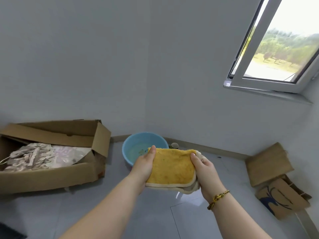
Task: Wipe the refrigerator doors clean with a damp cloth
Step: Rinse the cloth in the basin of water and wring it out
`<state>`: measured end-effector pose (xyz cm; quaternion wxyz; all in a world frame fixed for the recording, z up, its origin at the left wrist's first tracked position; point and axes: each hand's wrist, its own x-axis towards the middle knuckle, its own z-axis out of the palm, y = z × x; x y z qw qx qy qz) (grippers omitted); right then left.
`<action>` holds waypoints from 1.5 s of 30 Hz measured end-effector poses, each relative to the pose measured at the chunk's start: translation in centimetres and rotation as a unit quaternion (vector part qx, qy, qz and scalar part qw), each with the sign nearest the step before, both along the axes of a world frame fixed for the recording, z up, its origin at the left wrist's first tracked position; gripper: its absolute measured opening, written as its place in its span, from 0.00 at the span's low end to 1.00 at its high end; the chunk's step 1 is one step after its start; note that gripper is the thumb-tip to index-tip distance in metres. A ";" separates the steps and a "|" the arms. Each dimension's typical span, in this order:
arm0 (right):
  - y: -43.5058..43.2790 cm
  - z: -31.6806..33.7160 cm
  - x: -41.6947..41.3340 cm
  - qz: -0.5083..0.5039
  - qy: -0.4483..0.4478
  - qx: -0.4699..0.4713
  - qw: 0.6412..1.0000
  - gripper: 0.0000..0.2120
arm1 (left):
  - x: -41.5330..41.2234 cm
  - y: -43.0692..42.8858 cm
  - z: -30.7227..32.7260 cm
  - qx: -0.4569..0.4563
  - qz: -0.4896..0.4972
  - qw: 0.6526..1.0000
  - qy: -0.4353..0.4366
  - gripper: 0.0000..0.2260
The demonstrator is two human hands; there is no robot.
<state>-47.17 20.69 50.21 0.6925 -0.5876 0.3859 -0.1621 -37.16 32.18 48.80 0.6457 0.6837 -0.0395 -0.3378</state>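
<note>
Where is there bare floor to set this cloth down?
Bare tile floor lies below the cloth, between the cardboard box at left and the flattened cardboard at right. The strip from basin to flattened cardboard is nearly bare too. Crowded: the corner with basin, cup and box.

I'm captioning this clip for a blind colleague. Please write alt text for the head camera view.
Both hands hold a folded yellow terry cloth with a cream edge, the left hand gripping its left side, the right hand its right. Behind it a round blue plastic basin sits on the floor, beside an open cardboard box.
</note>
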 end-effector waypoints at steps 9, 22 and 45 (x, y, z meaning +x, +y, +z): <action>-5.7 -7.2 17.9 0.096 0.030 0.020 0.995 0.09 | 16.0 -4.7 -5.8 0.045 0.075 0.996 0.029 0.16; -20.1 -20.8 45.8 0.124 0.140 0.033 0.982 0.06 | 40.4 -18.8 -20.4 0.154 0.142 0.974 0.081 0.21; -24.9 -63.5 54.2 0.121 0.246 -0.156 0.949 0.12 | 49.1 -28.1 -62.1 0.336 0.034 0.941 -0.038 0.15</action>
